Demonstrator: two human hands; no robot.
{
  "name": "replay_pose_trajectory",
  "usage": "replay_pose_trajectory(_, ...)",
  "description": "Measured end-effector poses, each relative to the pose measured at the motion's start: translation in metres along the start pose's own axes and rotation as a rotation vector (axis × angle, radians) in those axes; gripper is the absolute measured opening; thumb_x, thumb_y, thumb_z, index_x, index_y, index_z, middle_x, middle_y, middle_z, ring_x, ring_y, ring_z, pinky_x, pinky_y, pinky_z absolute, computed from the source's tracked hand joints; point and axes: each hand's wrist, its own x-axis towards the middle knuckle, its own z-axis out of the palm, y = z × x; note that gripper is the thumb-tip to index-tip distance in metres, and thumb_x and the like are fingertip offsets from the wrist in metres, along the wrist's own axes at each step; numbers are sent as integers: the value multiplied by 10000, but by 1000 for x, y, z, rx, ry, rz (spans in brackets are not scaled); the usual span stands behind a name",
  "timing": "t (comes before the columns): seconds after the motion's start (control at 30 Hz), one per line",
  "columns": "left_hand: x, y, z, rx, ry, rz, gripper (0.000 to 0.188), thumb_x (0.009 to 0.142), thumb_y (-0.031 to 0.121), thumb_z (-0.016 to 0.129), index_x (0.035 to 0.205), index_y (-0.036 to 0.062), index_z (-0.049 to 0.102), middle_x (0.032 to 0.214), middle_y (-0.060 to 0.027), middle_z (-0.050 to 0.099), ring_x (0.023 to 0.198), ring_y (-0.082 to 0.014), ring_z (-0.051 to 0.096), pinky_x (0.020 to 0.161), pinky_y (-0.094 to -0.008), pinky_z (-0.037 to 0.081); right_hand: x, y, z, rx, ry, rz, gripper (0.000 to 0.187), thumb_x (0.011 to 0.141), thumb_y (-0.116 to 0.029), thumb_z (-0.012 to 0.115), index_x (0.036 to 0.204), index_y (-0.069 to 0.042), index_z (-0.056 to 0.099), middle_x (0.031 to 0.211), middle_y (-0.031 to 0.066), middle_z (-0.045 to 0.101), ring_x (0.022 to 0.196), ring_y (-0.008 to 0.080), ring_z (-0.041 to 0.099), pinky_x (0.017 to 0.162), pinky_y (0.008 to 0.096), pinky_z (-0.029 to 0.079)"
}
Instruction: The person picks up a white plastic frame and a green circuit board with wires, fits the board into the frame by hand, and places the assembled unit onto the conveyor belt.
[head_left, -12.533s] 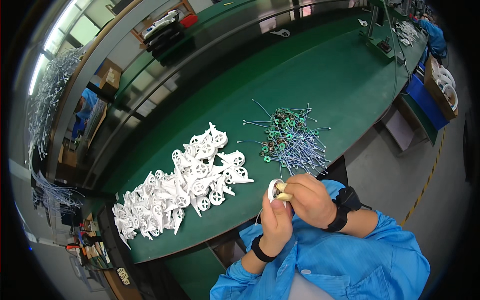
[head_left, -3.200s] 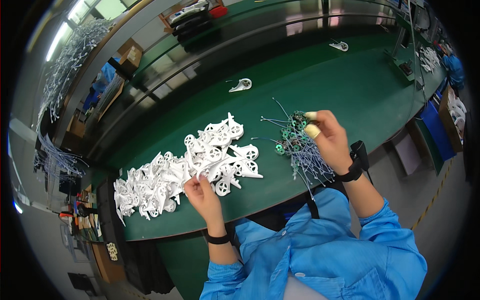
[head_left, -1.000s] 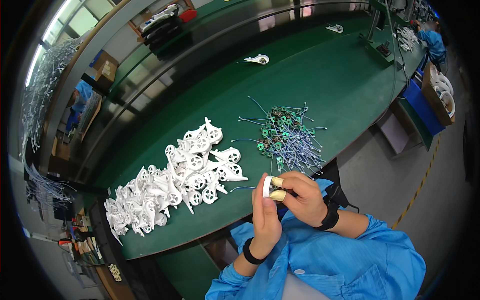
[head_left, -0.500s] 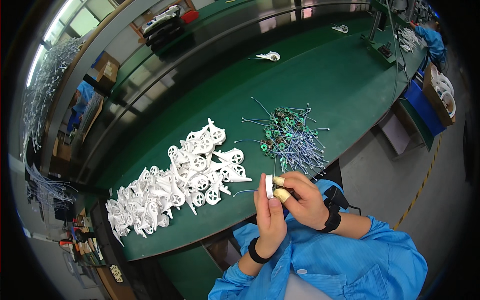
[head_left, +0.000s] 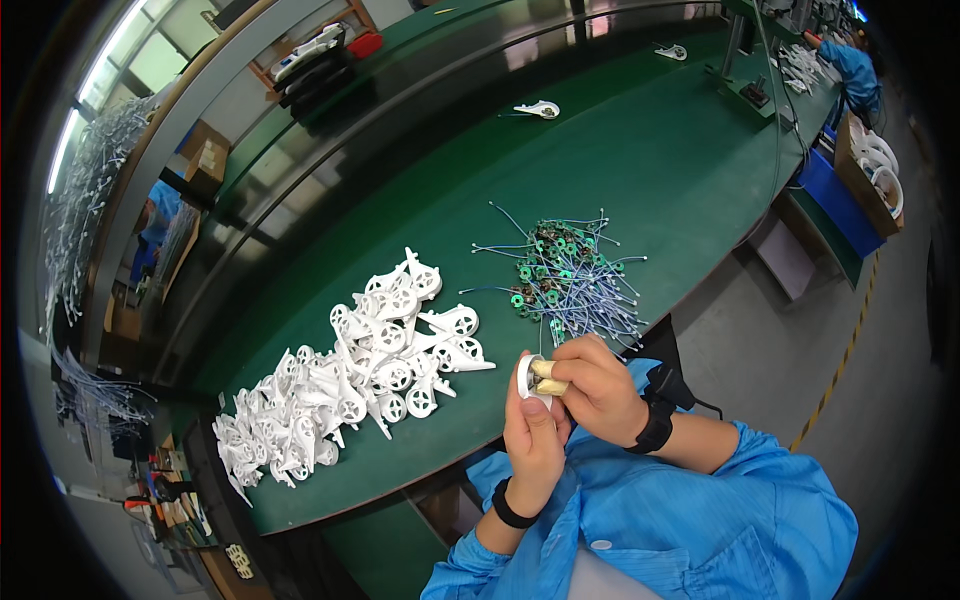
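Note:
Near the bench's front edge my left hand (head_left: 534, 450) holds a white plastic housing (head_left: 525, 374), its round open side tilted toward the right. The left thumb and fingers grip its rim. My right hand (head_left: 603, 393) is closed, with yellow finger cots (head_left: 546, 378) on two fingertips that press together into the round opening. Whatever lies between those fingertips is mostly hidden. To the left spreads a heap of white drop-shaped housings (head_left: 350, 375) with spoked round ends. Just beyond my hands lies a pile of small green circuit boards with blue-grey wires (head_left: 580, 285).
The green bench (head_left: 660, 170) curves away to the right. One housing with a wire (head_left: 540, 109) lies farther back, another (head_left: 672, 51) beyond it. A metal stand (head_left: 745, 75) rises at the far right, near a person in blue (head_left: 853, 75). A carton of white parts (head_left: 870, 180) sits beside the bench.
The held housing has turned from edge-on, so its round opening now shows. My right fingertips have moved into that opening. The view has shifted slightly.

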Motion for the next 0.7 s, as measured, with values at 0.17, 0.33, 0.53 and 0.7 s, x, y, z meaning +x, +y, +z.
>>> replay_pose_trajectory(0.17,-3,-10,-1,104,51,16,544,1051,347,347,1446,-25,299,766,-5,499,585,-24,414,493,-168,330,2,3,4,-78,-18,-69,287,711,17,657,992,5,601,969,130,584,874,316,570,768,383,466)
replay_pose_trajectory(0.33,-2,-12,-2,397,97,141,504,1050,286,352,1417,-58,319,922,-97,607,711,-119,573,614,-243,474,7,0,4,-48,-44,-44,224,735,-9,641,952,4,589,924,137,578,838,329,558,747,390,460)
replay_pose_trajectory(0.53,-2,-5,1,659,75,215,497,1045,257,341,1401,-88,308,1090,-245,623,962,-313,648,823,-369,512,6,-2,7,95,-46,112,172,761,-24,648,915,4,575,875,143,564,802,339,542,723,399,452)
replay_pose_trajectory(0.7,-2,-5,2,670,105,158,483,1053,280,335,1389,-66,340,1164,-205,601,1051,-275,601,907,-360,466,4,2,10,16,-26,17,148,782,-15,625,921,4,579,877,143,566,792,336,543,716,399,452)
